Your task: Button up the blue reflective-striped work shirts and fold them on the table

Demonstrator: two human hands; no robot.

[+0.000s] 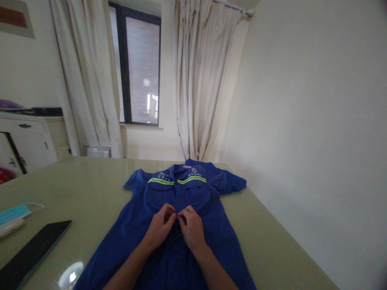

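A blue short-sleeved work shirt [160, 194] lies spread front side up, its collar at the far end. Yellow-green reflective strips cross its chest above two flap pockets. Over the middle of the front opening, my left hand [161, 226] pinches the shirt's edge with thumb and fingertips. Close beside it, my right hand [192, 228] is also pinched on the front edge, the fingertips of both hands nearly meeting. Whether a button is between them is too small to tell. Lower down the front, a button [176, 246] shows between my wrists.
More blue clothing [238, 182] lies behind the shirt's right shoulder. On the left of the greenish table [99, 181] are a dark tablet [34, 251], a blue face mask [15, 213] and a whitish object [11, 227]. A wall [302, 141] borders the right side.
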